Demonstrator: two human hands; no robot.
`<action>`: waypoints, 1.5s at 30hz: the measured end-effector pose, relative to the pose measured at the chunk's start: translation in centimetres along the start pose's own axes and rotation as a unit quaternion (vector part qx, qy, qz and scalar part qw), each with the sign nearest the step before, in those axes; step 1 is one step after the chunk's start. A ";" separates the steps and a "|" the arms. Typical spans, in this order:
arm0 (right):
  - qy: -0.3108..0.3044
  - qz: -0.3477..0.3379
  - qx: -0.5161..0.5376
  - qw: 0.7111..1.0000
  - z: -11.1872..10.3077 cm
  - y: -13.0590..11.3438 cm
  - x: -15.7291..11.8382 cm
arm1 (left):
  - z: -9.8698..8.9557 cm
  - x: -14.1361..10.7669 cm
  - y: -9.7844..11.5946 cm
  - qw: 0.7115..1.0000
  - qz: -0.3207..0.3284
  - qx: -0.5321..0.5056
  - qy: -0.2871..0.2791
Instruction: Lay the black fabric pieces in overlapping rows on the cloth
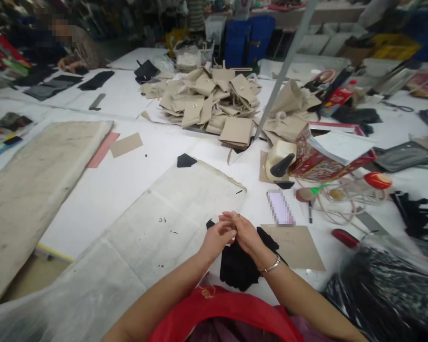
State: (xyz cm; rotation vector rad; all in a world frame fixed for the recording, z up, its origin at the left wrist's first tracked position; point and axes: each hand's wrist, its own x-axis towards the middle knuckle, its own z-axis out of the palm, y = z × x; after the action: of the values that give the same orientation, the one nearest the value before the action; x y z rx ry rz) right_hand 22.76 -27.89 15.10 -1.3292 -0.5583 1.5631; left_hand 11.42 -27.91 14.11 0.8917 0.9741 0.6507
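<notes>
My left hand (218,239) and my right hand (248,233) meet in front of me, just above the work surface. Both have fingers bent and pressed together at the tips; whatever lies between them is too small or hidden to make out. A silver bangle circles my right wrist. Below the hands lies a pile of black cut fabric pieces (238,268), partly covered by my right hand and forearm. A small black piece (187,160) rests at the far end of the pale, stained sheet (135,237) to the left.
Beige folded pieces (203,102) are heaped at the back. A metal pole (285,66) rises beside them. To the right are a phone (280,207), a brown card (296,247), a red box (328,152) and a plastic bag (385,285). Another person (82,47) works at far left.
</notes>
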 end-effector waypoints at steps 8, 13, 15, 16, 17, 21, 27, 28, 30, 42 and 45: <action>-0.070 -0.024 -0.275 0.959 -1.3 -1.0 -0.5 | -2.0 0.4 -0.2 0.997 -0.031 -0.067 0.032; -0.087 -0.063 -0.393 0.913 -1.7 -0.8 -0.3 | -3.0 1.1 -0.1 0.987 0.025 -0.088 0.134; -0.091 -0.050 -0.411 0.906 -1.5 -0.6 -0.3 | -3.6 1.3 0.3 0.980 0.046 -0.104 0.165; -0.102 -0.023 -0.402 0.910 -1.3 -0.5 -0.4 | -3.9 1.4 0.6 0.978 0.050 -0.108 0.174; -0.119 0.015 -0.383 0.916 -1.0 -0.4 -0.4 | -4.2 1.5 0.9 0.978 0.049 -0.107 0.175; -0.186 0.171 -0.271 0.929 0.0 -0.4 -0.7 | -4.9 1.6 1.1 0.985 0.025 -0.063 0.158; -0.177 0.208 -0.185 0.944 -1.2 0.1 0.0 | -6.1 0.8 0.7 0.973 0.108 0.148 0.140; -0.183 0.206 -0.181 0.944 -1.4 0.3 0.2 | -6.4 0.6 0.9 0.956 0.143 0.219 0.137; -0.187 0.203 -0.199 0.941 -1.8 0.8 0.5 | -6.8 0.2 1.5 0.902 0.200 0.360 0.126; -0.317 0.140 -0.284 0.894 0.4 0.9 -0.2 | -5.6 -1.5 4.9 0.672 0.282 0.667 -0.159; -0.306 0.182 -0.252 0.900 1.2 0.6 -1.1 | -5.9 -2.2 6.1 0.689 0.330 0.621 -0.172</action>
State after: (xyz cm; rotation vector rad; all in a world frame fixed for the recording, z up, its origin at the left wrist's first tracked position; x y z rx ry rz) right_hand 21.33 -28.78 15.53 -1.3478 -1.2258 2.2778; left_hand 4.74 -24.67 18.66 2.5733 0.6275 0.2830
